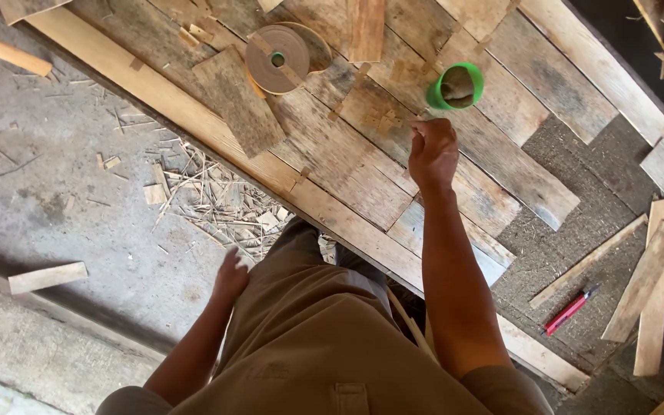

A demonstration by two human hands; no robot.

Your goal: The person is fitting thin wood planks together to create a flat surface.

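Our right hand (433,154) hovers clenched over the plank desk (332,154), just below the green cup (455,86); whether it pinches anything we cannot tell. A roll of brown tape (278,48) lies farther left. Our left hand (230,278) hangs released beside our thigh, above the floor (78,207).

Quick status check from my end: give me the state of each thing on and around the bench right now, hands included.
Right hand: closed in a loose fist over the planks, beside the cup; what it grips is unclear.
Left hand: empty, hanging off the bench by the hip.
Green cup: tipped on its side, mouth facing the camera.
Tape roll: lying flat, wound.
Red pen: lying flat, untouched.
Short board: loose, lying flat on the planks.
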